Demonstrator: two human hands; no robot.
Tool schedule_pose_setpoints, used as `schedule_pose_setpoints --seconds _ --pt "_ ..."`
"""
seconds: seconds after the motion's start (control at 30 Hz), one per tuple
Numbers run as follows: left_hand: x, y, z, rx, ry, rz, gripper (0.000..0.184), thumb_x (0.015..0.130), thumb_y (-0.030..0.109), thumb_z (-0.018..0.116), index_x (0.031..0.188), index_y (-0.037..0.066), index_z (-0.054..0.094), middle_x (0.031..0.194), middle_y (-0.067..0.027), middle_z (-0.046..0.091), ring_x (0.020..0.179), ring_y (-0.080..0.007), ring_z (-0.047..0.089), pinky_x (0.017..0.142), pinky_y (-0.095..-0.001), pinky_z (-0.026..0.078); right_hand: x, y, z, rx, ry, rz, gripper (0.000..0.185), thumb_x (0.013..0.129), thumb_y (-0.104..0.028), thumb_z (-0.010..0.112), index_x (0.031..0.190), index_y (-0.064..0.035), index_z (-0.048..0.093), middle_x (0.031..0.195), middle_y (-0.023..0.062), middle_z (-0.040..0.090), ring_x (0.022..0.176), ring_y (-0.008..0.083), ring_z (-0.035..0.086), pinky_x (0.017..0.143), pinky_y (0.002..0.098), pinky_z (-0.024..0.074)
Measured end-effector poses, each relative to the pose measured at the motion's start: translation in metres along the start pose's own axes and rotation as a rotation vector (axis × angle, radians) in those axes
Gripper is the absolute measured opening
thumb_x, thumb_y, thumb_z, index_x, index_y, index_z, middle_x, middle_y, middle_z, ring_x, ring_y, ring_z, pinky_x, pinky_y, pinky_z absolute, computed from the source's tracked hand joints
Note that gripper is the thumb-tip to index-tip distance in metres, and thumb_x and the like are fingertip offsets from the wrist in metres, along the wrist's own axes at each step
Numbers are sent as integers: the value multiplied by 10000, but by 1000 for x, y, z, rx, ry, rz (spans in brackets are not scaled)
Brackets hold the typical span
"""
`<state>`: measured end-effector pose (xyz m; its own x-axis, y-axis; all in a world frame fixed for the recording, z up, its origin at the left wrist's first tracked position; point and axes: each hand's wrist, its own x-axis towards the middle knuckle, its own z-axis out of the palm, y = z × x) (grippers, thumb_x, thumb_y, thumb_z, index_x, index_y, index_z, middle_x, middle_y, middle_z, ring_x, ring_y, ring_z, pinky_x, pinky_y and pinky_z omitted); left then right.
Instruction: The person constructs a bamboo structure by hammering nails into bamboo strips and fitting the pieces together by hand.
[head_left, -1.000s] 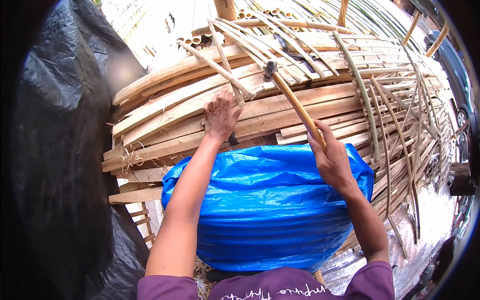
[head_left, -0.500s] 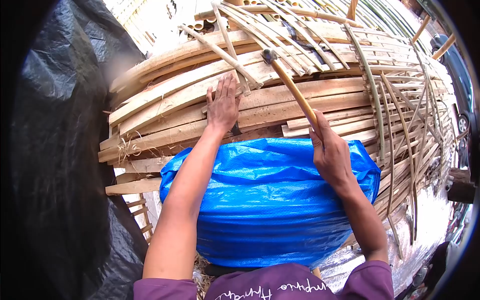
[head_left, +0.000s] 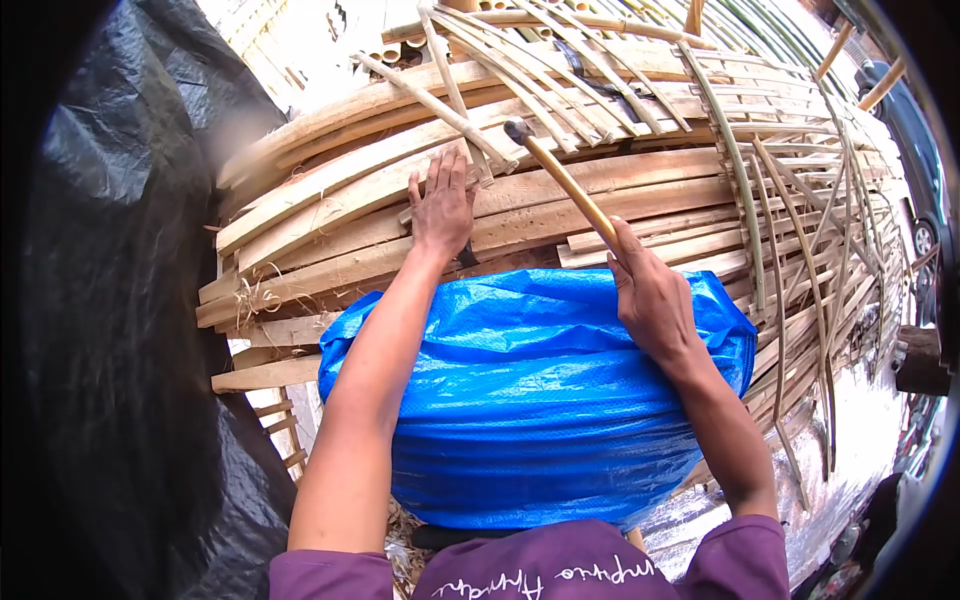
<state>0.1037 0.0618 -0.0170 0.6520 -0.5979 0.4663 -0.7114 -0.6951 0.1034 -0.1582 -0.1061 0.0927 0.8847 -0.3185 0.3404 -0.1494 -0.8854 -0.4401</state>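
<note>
My right hand [head_left: 656, 302] is wrapped round the lower end of a hammer [head_left: 572, 188] with a yellowish wooden handle. Its dark head points up and to the left, over the planks. My left hand [head_left: 441, 212] lies flat, fingers stretched forward, on a pale wooden plank [head_left: 340, 222]. Just ahead of those fingertips, two thin bamboo sticks [head_left: 425, 98] cross on the wood. A blue plastic sheet [head_left: 540, 400] covers my lap below both forearms.
Stacked planks [head_left: 610, 185] run across in front of me. Split bamboo lattice [head_left: 790, 200] spreads to the right, with loose strips lying over it. A black plastic sheet [head_left: 130, 300] hangs along the left side. A vehicle [head_left: 915, 150] stands at the far right.
The hammer's head has dropped slightly and shifted left, with my right hand moving a little left too. My left hand stays on the plank.
</note>
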Motion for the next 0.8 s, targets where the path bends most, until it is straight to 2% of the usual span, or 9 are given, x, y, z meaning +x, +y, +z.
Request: schedule_pose_setpoints --seconds 0.17,0.23,0.27,0.33,0.37,0.43,0.53,0.67,0.8 --pt "-1 0 -3 -28 32 30 497 984 348 469 1410 106 384 1503 -75 370 1417 -266 297 1119 -582 178 1 -5 1 90 106 -53 439 945 -179 564 1366 -102 472 836 214 653 691 408 633 566 499 480" --pt "3 5 -15 -23 148 75 410 936 317 570 1287 116 505 1333 -85 526 1284 -284 456 1066 -536 305 2 2 2 105 17 15 429 944 -168 560 1356 -89 470 848 232 653 732 433 631 614 516 479" --pt "4 7 -22 -26 149 77 410 936 317 570 1287 116 505 1333 -85 526 1284 -284 456 1066 -536 305 2 3 0 98 -67 102 413 949 -162 551 1344 -72 470 849 245 650 758 451 626 646 524 471" --pt "8 10 -34 -186 -12 15 307 858 238 675 1127 118 587 1089 -79 604 1057 -289 567 942 -465 434 1 4 0 138 -23 105 413 953 -163 547 1347 -69 468 842 247 649 755 451 626 640 521 467" --pt "8 10 -33 -185 -10 14 307 858 238 675 1127 118 587 1089 -79 604 1057 -289 567 942 -465 434 2 5 1 181 18 105 413 957 -165 543 1350 -65 466 835 249 647 752 451 625 633 518 464" --pt "8 9 -32 -294 140 64 247 787 126 724 1004 91 612 930 -105 591 883 -314 572 782 -436 479 2 0 -5 231 -9 171 413 961 -165 538 1355 -68 467 827 253 643 746 452 623 627 516 461" --pt "9 7 -33 -259 108 88 213 803 123 709 990 72 621 930 -121 591 897 -341 570 791 -444 482 -1 -1 -10 253 -76 261 421 959 -182 545 1359 -74 470 814 258 637 741 453 620 632 519 457" --pt "7 15 -37 -257 103 85 203 802 131 709 972 55 627 929 -129 599 896 -352 576 806 -445 480 -5 5 -2 186 -98 214 404 966 -214 533 1343 -82 477 813 264 633 752 460 614 648 524 454" --pt "2 19 -53 -292 -52 102 219 806 148 706 980 39 629 947 -155 611 907 -365 592 795 -453 489 -6 4 -5 249 -116 264 395 964 -209 534 1336 -90 478 821 266 635 760 463 613 650 523 458"
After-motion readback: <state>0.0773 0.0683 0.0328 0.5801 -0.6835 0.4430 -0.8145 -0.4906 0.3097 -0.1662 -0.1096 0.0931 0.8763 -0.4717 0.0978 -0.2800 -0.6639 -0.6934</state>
